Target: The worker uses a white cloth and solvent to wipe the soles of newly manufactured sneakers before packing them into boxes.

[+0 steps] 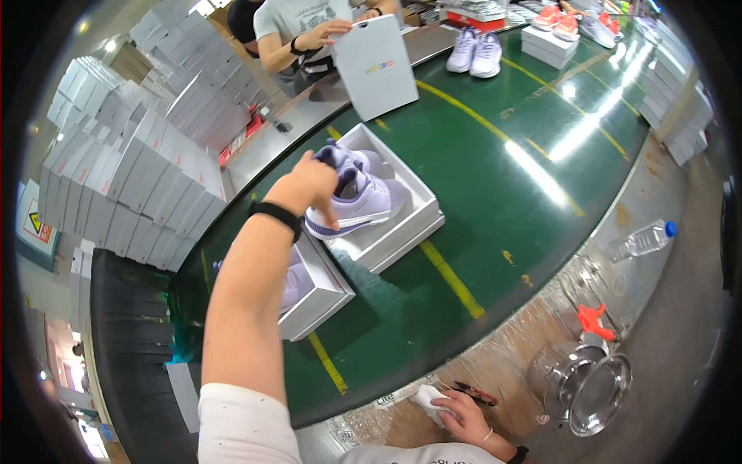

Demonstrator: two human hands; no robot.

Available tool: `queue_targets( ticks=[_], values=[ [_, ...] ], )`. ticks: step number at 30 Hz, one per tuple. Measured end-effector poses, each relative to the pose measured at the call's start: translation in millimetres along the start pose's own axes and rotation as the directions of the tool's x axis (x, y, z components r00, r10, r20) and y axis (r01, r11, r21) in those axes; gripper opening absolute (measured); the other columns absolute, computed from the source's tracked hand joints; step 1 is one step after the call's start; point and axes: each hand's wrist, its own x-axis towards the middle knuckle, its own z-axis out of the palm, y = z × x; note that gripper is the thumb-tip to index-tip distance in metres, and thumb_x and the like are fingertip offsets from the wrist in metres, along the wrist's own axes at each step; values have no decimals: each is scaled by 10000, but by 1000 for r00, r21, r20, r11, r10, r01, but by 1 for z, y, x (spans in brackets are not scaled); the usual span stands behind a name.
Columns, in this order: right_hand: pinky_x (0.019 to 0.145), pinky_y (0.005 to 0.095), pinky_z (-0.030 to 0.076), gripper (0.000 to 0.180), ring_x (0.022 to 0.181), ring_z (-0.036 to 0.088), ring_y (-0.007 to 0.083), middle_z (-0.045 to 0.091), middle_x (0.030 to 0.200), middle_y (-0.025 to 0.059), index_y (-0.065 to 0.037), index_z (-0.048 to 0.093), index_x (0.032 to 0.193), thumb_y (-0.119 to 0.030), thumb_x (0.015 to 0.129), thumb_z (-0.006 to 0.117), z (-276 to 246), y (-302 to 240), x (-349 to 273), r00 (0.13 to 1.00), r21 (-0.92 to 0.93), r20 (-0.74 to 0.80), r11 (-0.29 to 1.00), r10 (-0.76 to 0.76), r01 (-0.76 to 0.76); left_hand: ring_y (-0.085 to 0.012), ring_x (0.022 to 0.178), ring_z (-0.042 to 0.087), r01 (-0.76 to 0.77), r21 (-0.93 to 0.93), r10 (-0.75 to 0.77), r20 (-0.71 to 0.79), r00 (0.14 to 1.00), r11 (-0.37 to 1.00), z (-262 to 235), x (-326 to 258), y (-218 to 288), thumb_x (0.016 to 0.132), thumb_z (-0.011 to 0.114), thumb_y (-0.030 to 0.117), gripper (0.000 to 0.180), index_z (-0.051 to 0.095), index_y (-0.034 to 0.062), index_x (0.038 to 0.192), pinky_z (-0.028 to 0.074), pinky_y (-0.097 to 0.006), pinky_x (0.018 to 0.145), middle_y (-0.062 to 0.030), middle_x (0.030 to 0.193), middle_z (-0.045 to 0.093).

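Observation:
My left hand (pixel 308 188) is closed on the heel ends of a pair of lavender sneakers (pixel 375 203). The pair sits tilted over an open white shoebox (pixel 421 220), toes inside it and the nearer heel over the box's left edge. Beside it, partly hidden by my forearm, a second white shoebox (pixel 321 298) holds a lavender sneaker (pixel 294 283). Low in the view, my right hand (pixel 466 419) grips a crumpled white cloth (pixel 430 404) above the table edge, next to a dark red-handled tool (pixel 475 393).
Under the boxes runs a green conveyor belt (pixel 495 232). Across it a person's hand (pixel 323 34) holds a white box lid (pixel 379 69). Lavender sneakers (pixel 473 52) stand farther along. At the right are a plastic bottle (pixel 641 241) and a clear spray bottle (pixel 568 375). Shoeboxes (pixel 139 178) are stacked left.

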Motion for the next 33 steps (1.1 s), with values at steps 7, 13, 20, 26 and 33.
queue_targets(
  ticks=[7, 13, 20, 26, 33],
  values=[
    [870, 361, 402, 240, 998, 507, 316, 544, 1055, 152, -63, 594, 1019, -99, 786, 548, 7, -5, -18, 993, 45, -85, 995, -80, 84, -289, 790, 584, -18, -68, -8, -358, 934, 998, -16, -133, 21, 469, 628, 718, 725, 677, 47, 738, 375, -358, 805, -138, 748, 623],
    [878, 370, 409, 353, 1017, 503, 305, 525, 1092, 142, -69, 545, 1092, -41, 742, 589, -52, -108, -53, 902, -182, -180, 914, -393, 362, -116, 700, 523, -13, -928, -228, -106, 968, 373, 4, -256, 81, 590, 781, 315, 418, 560, -35, 649, 425, -274, 585, -95, 746, 578],
    [819, 358, 459, 276, 957, 557, 307, 571, 1062, 148, -93, 621, 979, -19, 713, 613, -177, -118, -94, 731, -653, -509, 758, -454, 15, -204, 1029, 532, -125, -461, -116, -48, 992, -878, 171, -299, 267, 852, 502, 413, 572, 415, 5, 1242, 424, -337, 884, -101, 1182, 526],
    [816, 345, 460, 190, 953, 541, 255, 600, 1034, 50, -168, 664, 874, -65, 731, 592, -182, -60, -81, 844, -794, -340, 608, -416, -21, -242, 1120, 491, -14, 144, 1, 105, 994, -990, 208, -339, 368, 830, 424, 559, 607, 464, 107, 1233, 424, -431, 918, -60, 1232, 506],
    [799, 347, 465, 170, 939, 546, 248, 605, 1027, 47, -178, 675, 847, -95, 725, 589, -186, -76, -81, 906, -825, -300, 557, -297, -90, -222, 1129, 460, -241, 330, -159, 257, 953, -913, 218, -386, 401, 641, 751, 173, 811, 278, 47, 1287, 370, -371, 946, -152, 1251, 427]
  ],
)
